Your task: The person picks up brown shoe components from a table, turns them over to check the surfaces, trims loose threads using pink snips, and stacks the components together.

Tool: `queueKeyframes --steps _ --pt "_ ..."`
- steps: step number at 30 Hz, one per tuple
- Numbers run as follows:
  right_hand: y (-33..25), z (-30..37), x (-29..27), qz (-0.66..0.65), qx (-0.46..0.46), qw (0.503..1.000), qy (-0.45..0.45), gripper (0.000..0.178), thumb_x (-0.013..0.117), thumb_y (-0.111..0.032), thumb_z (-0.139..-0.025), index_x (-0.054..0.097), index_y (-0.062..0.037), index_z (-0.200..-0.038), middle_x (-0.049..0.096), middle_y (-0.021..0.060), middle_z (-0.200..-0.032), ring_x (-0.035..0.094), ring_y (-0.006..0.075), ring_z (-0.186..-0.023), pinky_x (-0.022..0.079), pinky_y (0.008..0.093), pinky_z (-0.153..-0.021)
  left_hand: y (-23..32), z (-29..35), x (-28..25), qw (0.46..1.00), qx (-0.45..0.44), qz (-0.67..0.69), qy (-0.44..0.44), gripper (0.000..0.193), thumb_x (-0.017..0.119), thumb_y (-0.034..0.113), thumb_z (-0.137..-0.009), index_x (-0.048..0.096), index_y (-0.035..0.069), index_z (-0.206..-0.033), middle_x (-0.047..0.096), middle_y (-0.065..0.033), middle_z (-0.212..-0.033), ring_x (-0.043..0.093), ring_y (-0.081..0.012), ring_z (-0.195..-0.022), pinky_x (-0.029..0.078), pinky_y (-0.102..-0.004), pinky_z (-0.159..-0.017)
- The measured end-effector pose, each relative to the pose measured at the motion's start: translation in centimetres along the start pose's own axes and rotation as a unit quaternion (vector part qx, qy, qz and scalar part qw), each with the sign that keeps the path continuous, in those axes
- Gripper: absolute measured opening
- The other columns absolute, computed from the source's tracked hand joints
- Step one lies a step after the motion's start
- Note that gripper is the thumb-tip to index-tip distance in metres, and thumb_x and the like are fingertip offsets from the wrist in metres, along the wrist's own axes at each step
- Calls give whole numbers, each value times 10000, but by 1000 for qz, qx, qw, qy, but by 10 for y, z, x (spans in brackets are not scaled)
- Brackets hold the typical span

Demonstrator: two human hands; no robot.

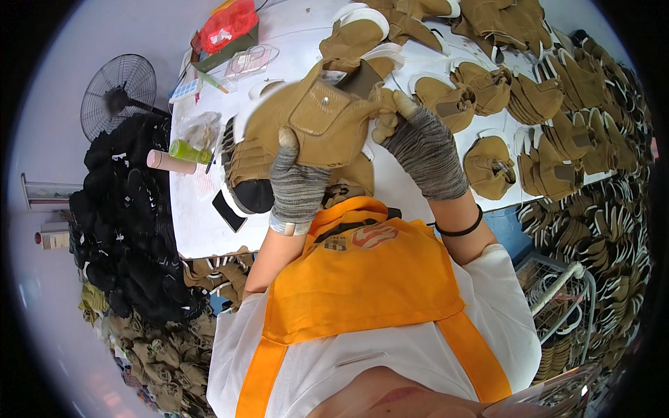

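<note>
A tan cap (315, 115) with a buttoned pocket flap on its side is held up above the white table. My left hand (298, 180), in a grey fingerless glove, grips its near edge, thumb on top and the other fingers hidden beneath. My right hand (423, 143), gloved the same way, pinches the cap's right end by its strap. Below the held cap lies a stack of tan caps (247, 161), with a black cap (252, 196) under them. A dark phone (228, 211) rests by the table's front edge.
More tan caps with white brims (490, 167) stand in rows and stacks across the white table (202, 240). On the left are a pink bottle (171, 162), a green bottle (189, 153) and a fan (118, 97). Black caps (132, 216) are heaped beside the table; a metal cart (561, 296) stands right.
</note>
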State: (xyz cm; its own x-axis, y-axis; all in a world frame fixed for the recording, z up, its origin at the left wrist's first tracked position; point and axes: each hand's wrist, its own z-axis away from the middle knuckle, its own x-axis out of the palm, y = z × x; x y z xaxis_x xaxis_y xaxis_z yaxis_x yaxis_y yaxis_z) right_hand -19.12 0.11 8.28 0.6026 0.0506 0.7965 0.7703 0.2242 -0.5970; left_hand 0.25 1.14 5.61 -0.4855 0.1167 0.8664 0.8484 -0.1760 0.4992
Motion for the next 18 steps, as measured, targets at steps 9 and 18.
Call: queueKeyframes --steps 9,18 --pt "-7 -15 -11 111 -58 992 -12 287 514 -312 -964 571 -32 -946 498 -7 -792 463 114 -705 436 256 -685 8 -8 -9 985 -33 167 -24 532 464 353 -974 341 42 -1388 383 -140 -1421 384 -281 -1309 337 -460 -1100" --pt "26 3 -3 626 -403 662 -89 204 681 -105 -783 667 -65 -982 613 67 -874 562 213 -768 467 315 -695 4 -10 -3 997 27 72 -25 504 360 364 -1010 354 28 -1387 407 -141 -1413 396 -258 -1302 312 -407 -1113"
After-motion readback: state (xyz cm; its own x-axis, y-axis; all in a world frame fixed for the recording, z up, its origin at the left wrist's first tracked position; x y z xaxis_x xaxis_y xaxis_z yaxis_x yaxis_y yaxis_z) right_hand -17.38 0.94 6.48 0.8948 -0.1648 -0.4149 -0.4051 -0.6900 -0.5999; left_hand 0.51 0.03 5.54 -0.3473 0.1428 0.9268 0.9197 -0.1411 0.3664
